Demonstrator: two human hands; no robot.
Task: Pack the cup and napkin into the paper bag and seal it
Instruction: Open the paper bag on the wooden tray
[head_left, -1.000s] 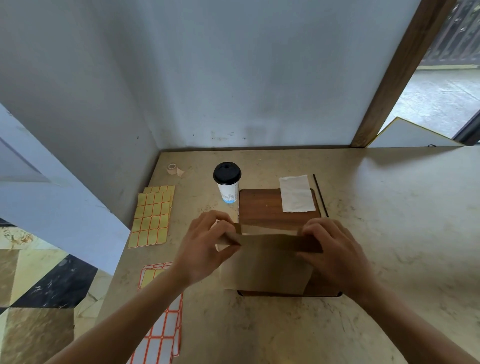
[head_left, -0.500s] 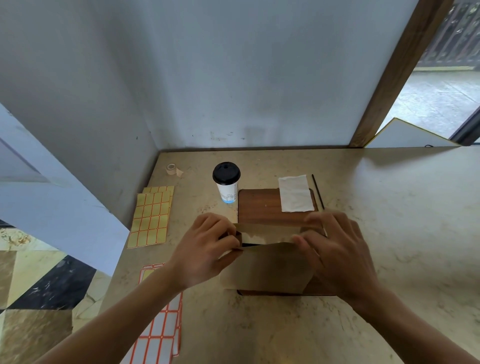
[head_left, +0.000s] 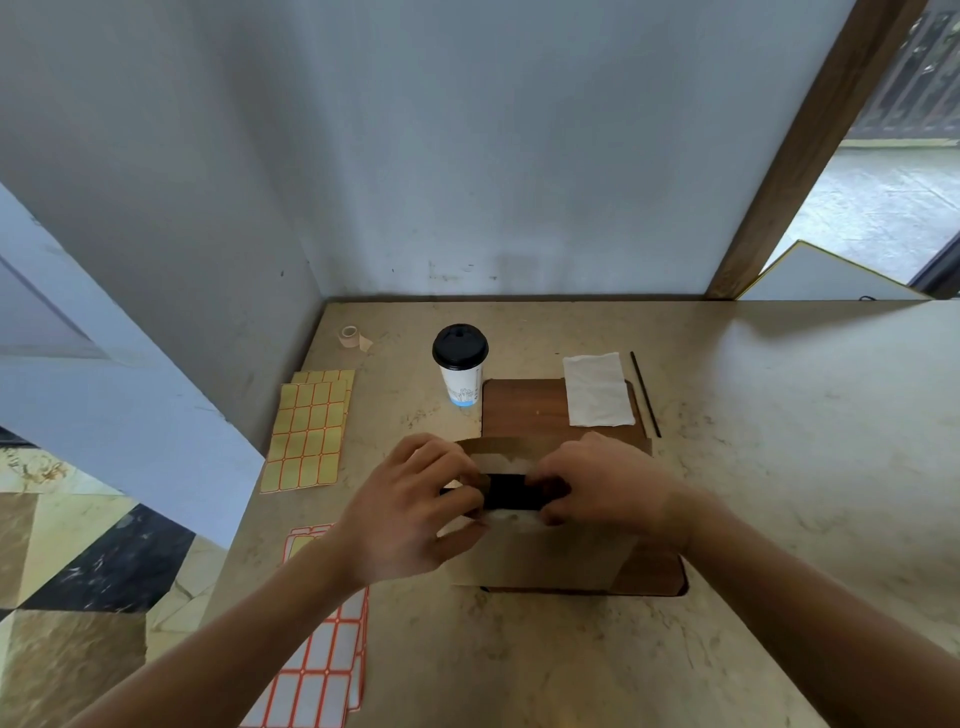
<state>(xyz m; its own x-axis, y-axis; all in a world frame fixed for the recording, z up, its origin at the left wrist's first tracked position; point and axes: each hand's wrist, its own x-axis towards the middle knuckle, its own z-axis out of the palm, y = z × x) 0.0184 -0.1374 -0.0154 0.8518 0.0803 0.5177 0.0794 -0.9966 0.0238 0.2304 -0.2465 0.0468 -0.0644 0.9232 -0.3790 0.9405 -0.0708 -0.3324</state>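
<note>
In the head view, the left hand (head_left: 410, 512) and right hand (head_left: 605, 480) each pinch the mouth of the paper bag (head_left: 540, 551), parting it over the wooden board (head_left: 524, 408). Farther off, the lidded cup (head_left: 461, 370) stands upright beside the board; the napkin (head_left: 597, 389) lies on its far right corner.

Left hand (head_left: 415, 512) and right hand (head_left: 602, 483) meet close together; fingers (head_left: 550, 512) curled, pinching.
</note>
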